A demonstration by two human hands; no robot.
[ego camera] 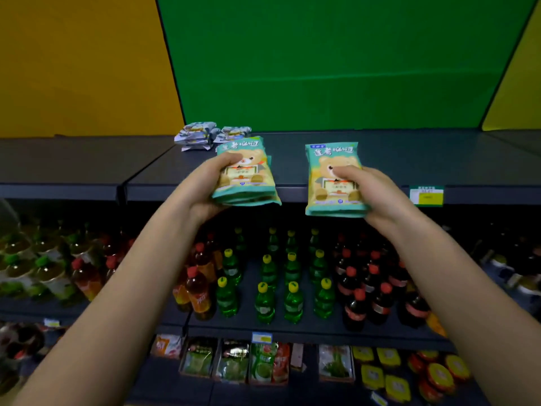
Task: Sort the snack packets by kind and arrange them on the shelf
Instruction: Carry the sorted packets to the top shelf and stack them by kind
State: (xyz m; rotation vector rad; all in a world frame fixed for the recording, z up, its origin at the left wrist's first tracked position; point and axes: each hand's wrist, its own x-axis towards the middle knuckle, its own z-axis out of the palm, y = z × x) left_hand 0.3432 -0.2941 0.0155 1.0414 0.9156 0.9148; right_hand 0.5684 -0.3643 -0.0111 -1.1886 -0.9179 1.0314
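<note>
My left hand [205,183] grips a small stack of teal bear-print snack packets [248,177] at the front edge of the top shelf [409,159]. My right hand [369,191] holds another teal bear-print packet [325,183] of the same kind, about a hand's width to the right, also over the shelf's front edge. Behind the left stack, two piles of white-and-blue snack packets [210,134] lie at the back of the shelf against the green wall.
A green and yellow price tag [426,195] sits on the shelf's front lip at the right. Below, a shelf holds rows of green, orange and dark bottles [292,288]. The lowest shelf carries boxed and bagged goods [263,364]. A neighbouring shelf section [73,162] lies left.
</note>
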